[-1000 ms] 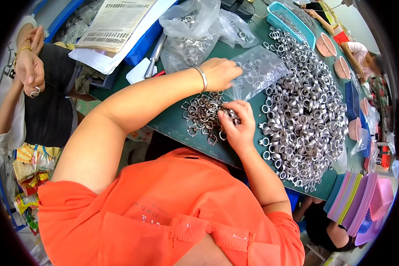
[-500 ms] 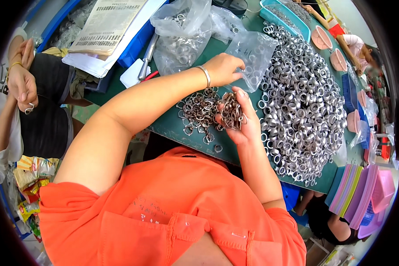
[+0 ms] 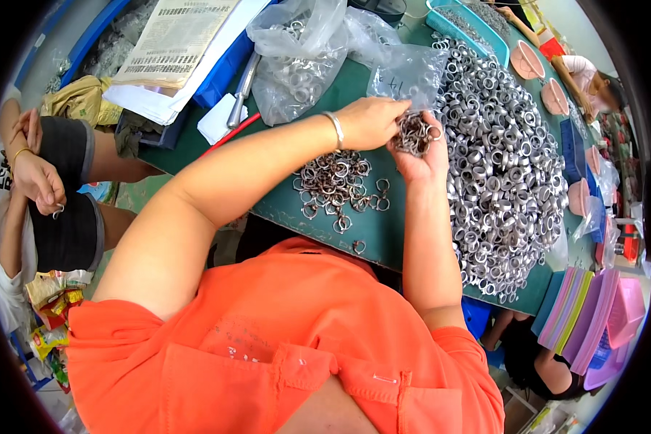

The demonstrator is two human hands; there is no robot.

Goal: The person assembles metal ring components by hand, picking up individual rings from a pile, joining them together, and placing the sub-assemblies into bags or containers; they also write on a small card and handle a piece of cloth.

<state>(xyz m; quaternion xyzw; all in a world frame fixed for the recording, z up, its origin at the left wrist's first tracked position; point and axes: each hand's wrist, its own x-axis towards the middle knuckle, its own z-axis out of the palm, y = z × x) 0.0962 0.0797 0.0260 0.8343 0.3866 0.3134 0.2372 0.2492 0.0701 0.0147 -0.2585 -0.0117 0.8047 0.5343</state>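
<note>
My right hand (image 3: 421, 160) is cupped, palm up, around a clump of brownish metal rings (image 3: 414, 134). It is against the lower edge of a small clear plastic bag (image 3: 406, 78) with writing on it. From the left, my left hand (image 3: 375, 121) reaches in with its fingers closed at the bag's edge, beside the clump; its fingertips are partly hidden. Below my hands, a loose heap of similar rings (image 3: 329, 177) lies on the green table (image 3: 383, 231). One single ring (image 3: 359, 247) sits apart near the table's front edge.
A large mound of silver rings (image 3: 499, 166) covers the table's right side. Larger plastic bags (image 3: 296, 79), a red pen (image 3: 231, 133) and papers (image 3: 170, 43) lie at the back left. A blue-green tray (image 3: 470, 29) stands behind. Another person's hand (image 3: 42, 184) holds a ring at far left.
My right hand has moved up and right to the bag with the clump of rings. My left hand has shifted slightly right to the bag's edge. The bag has moved a little.
</note>
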